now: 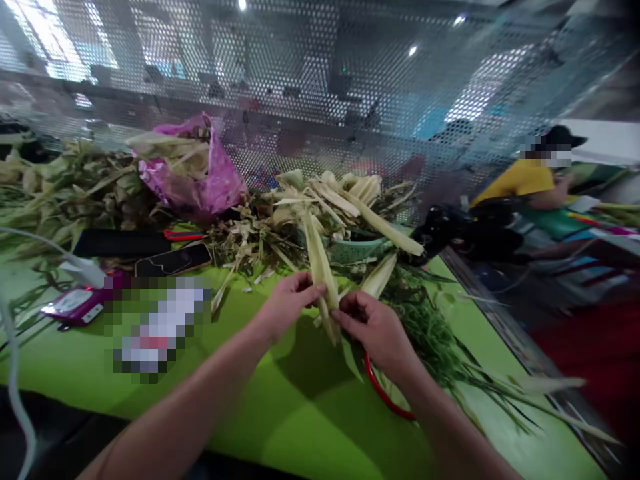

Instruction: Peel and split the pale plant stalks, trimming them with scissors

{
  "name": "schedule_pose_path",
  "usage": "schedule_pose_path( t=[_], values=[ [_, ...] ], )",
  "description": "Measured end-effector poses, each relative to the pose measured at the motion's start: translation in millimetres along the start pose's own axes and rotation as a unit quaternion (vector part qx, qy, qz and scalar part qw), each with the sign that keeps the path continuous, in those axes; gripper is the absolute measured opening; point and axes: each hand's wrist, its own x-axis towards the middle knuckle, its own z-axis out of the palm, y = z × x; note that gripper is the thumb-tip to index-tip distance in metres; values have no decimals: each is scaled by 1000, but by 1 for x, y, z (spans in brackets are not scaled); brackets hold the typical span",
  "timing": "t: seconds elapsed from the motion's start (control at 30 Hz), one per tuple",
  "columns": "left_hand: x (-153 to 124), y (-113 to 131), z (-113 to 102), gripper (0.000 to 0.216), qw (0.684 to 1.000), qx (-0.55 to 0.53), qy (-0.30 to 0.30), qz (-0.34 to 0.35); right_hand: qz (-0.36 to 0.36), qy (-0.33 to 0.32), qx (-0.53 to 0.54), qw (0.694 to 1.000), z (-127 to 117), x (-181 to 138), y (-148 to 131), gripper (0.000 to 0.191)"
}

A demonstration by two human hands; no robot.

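Note:
Between my two hands stands a pale yellow-green corn husk (320, 260), held tilted above the green table (250, 420). My left hand (290, 300) pinches its left side with thumb and fingers. On the other side, my right hand (375, 327) grips the lower right edge of the same husk. Under my right wrist lies a red ring-shaped rim or handle (383, 393), partly hidden by the forearm. Just beyond my hands, a green basket (357, 250) is heaped with dry husks (350, 197).
A pink plastic bag (220, 173) of husks stands behind, beside a large husk pile (75, 180). Phones (175, 260), a red-handled tool (185, 235) and a purple power strip (85, 307) lie left. Green stalks (440, 340) spread right. A person in yellow (520, 180) sits farther off.

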Motion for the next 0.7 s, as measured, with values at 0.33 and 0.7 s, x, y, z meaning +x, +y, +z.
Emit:
schedule_pose_path(
  t=[0.33,0.7],
  values=[
    [-10,-2,16,36,1000,1,8,-15,6,-6,42,999,4,-1,-2,17],
    [-2,-7,10,37,997,72,4,21,24,-1,107,994,5,-2,-1,23]
  ],
)
